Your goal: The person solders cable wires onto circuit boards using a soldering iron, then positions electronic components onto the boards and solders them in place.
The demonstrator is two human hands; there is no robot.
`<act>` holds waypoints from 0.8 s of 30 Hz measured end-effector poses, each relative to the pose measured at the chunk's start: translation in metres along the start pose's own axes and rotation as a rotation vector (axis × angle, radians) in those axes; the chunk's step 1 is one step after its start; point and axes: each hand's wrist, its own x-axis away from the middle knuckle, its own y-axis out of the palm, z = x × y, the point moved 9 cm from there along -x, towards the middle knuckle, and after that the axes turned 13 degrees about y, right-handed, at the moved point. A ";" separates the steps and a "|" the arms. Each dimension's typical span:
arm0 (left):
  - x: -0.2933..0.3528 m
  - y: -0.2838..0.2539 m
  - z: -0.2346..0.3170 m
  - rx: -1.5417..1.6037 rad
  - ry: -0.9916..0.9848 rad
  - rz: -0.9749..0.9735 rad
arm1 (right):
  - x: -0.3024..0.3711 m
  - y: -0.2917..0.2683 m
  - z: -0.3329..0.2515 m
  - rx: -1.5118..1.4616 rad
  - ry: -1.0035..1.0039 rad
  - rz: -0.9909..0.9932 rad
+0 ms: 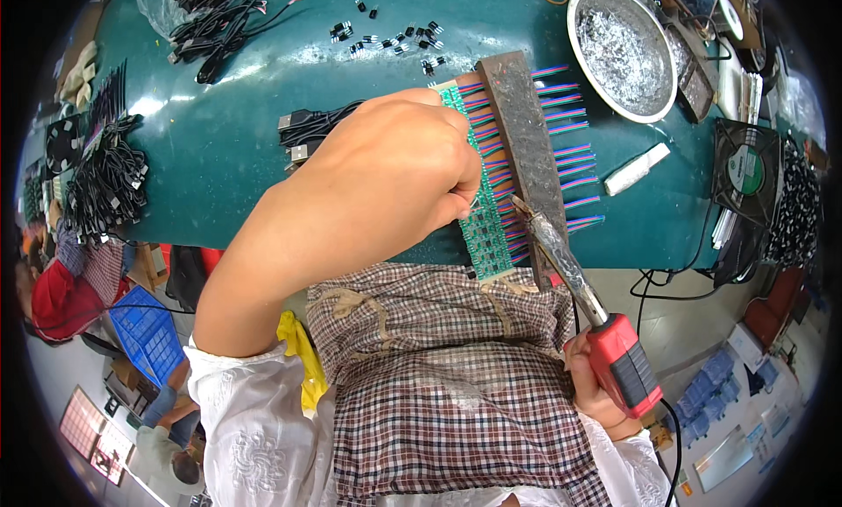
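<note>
My left hand [399, 160] is closed, its thumb and fingertips pinched over a long green circuit board [488, 235]. What the pinch holds, if anything, is too small to make out. A dark, heavy bar [519, 130] lies alongside the board, across rows of thin multicoloured wires [574, 169] that fan out to the right. In my right hand [592, 393] is a soldering iron [618, 358] with a red and black handle. Its tip points up and left, close to the bar and the wires beside the board; whether it touches them I cannot tell.
Small black components [386, 42] are scattered at the back of the green table [219, 165]. Black USB cables [320, 125] lie beyond my left forearm. A metal bowl [621, 51] with silvery scraps, a white stick-like block [638, 168] and a fan [745, 172] are to the right.
</note>
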 end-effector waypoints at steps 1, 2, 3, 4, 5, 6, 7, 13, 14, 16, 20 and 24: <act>0.000 0.000 0.000 0.004 -0.003 0.002 | 0.001 -0.003 0.002 -0.038 0.009 0.023; 0.000 0.000 0.000 -0.002 -0.003 -0.002 | 0.002 -0.002 0.002 -0.004 0.000 0.007; 0.000 0.000 0.000 0.003 -0.008 0.005 | 0.002 -0.003 0.002 0.006 0.007 0.015; 0.000 0.000 0.001 -0.004 -0.015 -0.001 | 0.002 -0.003 0.001 0.006 0.003 0.017; 0.001 -0.001 0.002 -0.020 -0.021 -0.012 | 0.001 -0.004 0.000 0.006 -0.002 0.018; 0.001 -0.002 0.003 -0.030 -0.033 -0.010 | 0.001 -0.005 0.001 0.047 0.031 0.028; 0.000 -0.005 0.007 -0.077 -0.025 0.009 | 0.000 -0.005 0.001 0.061 0.039 0.029; 0.025 -0.036 0.003 -0.122 -0.177 0.192 | -0.004 -0.009 0.002 0.116 0.096 0.017; 0.035 -0.052 -0.012 -0.139 -0.263 0.325 | -0.004 -0.009 0.003 0.104 0.102 0.008; 0.063 -0.088 -0.042 -0.351 -0.426 0.526 | -0.005 -0.009 0.000 0.124 0.076 0.012; 0.103 -0.129 -0.090 -0.688 -0.627 0.658 | -0.004 -0.012 -0.003 0.076 0.064 0.073; 0.112 -0.121 -0.109 -0.768 -0.615 0.579 | -0.003 -0.010 -0.003 0.097 0.028 0.091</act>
